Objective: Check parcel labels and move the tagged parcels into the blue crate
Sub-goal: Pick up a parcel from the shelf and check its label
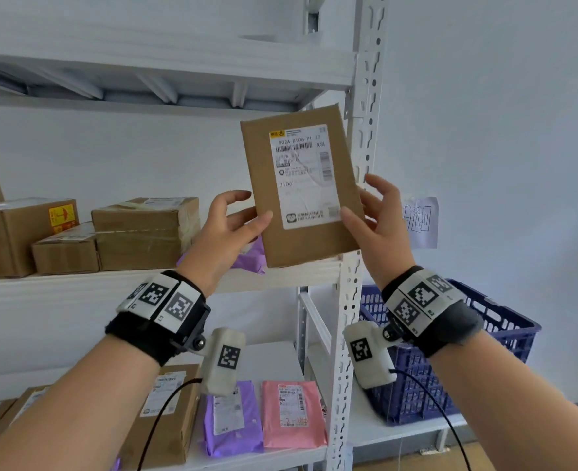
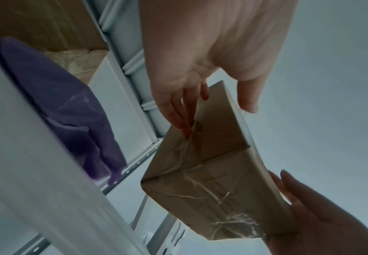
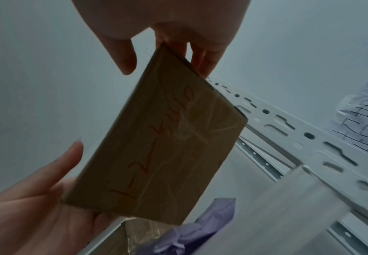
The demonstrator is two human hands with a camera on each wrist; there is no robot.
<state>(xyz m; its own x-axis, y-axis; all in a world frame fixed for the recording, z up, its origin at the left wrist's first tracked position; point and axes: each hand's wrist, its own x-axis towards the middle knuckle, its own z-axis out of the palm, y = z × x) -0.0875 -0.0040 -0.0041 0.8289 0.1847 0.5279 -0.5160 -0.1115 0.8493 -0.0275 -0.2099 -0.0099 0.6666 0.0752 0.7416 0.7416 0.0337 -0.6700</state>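
I hold a flat brown cardboard parcel (image 1: 301, 188) upright in front of the middle shelf, its white shipping label (image 1: 303, 175) facing me. My left hand (image 1: 243, 219) pinches its lower left edge, thumb on the front and fingers behind. My right hand (image 1: 366, 205) grips the lower right edge the same way. In the right wrist view the parcel's back (image 3: 163, 146) carries red handwriting and clear tape. The left wrist view shows the taped underside (image 2: 211, 169) between my left hand (image 2: 200, 72) and right hand (image 2: 314, 210). The blue crate (image 1: 505, 334) stands low at the right, beside the rack.
Several brown boxes (image 1: 144, 229) and a purple mailer (image 1: 247, 256) lie on the middle shelf. The lower shelf holds a pink mailer (image 1: 292, 413), a purple mailer (image 1: 231, 416) and a brown box (image 1: 168, 413). The white slotted upright (image 1: 362, 154) stands just behind the parcel. A handwritten note (image 1: 420, 222) hangs on the wall.
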